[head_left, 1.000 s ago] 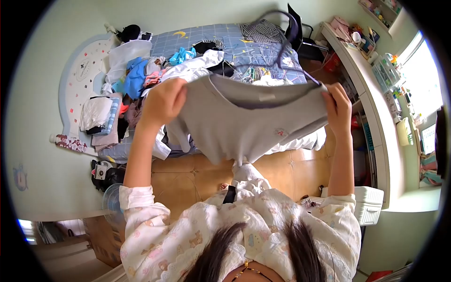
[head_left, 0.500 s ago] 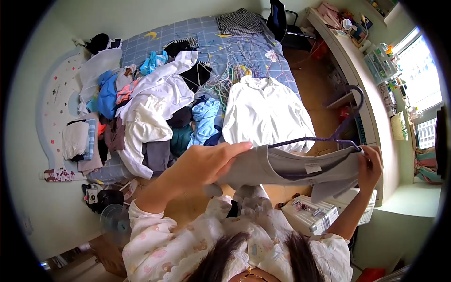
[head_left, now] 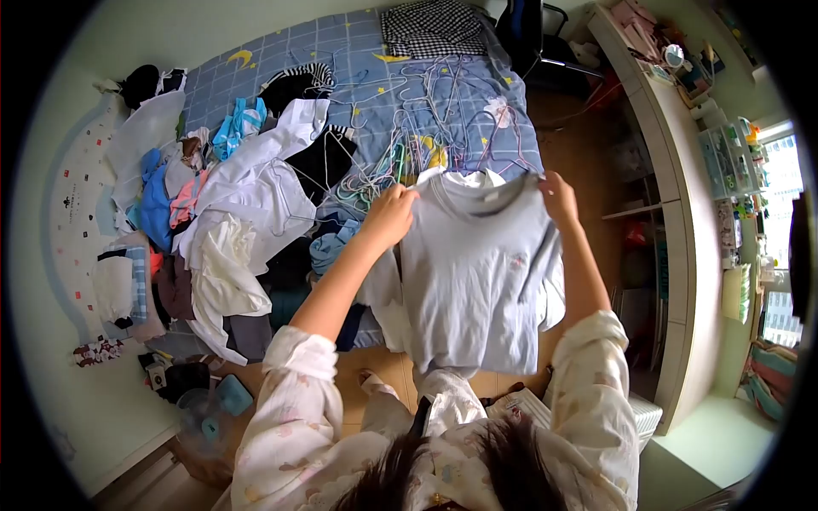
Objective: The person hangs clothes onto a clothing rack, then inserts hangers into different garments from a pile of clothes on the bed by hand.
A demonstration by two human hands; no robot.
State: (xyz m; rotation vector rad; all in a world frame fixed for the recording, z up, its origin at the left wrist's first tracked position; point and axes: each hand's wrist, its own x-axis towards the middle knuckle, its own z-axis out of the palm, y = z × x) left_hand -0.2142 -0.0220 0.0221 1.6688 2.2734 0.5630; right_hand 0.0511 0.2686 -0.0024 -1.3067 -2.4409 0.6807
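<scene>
A light grey T-shirt [head_left: 477, 272] hangs spread out in front of me over the near part of the bed, with a small print on its chest. My left hand [head_left: 392, 213] is closed on its left shoulder. On the opposite shoulder my right hand [head_left: 558, 200] pinches the cloth. Whether the purple hanger is inside the T-shirt cannot be seen. Behind it lies a white collared shirt [head_left: 483, 179], mostly covered, with its collar and a side edge showing.
Several tangled hangers [head_left: 426, 111] lie on the blue bed [head_left: 298, 43]. A clothes heap [head_left: 247, 213] covers its left side. A checkered cloth [head_left: 430, 30] lies at the far end. A long desk [head_left: 673, 281] runs along the right. A chair [head_left: 532, 43] stands behind.
The grey T-shirt has swung from the right to in front of me, unfolded to full length over the white shirt. My left hand has shifted to its shoulder. The purple hanger is out of sight.
</scene>
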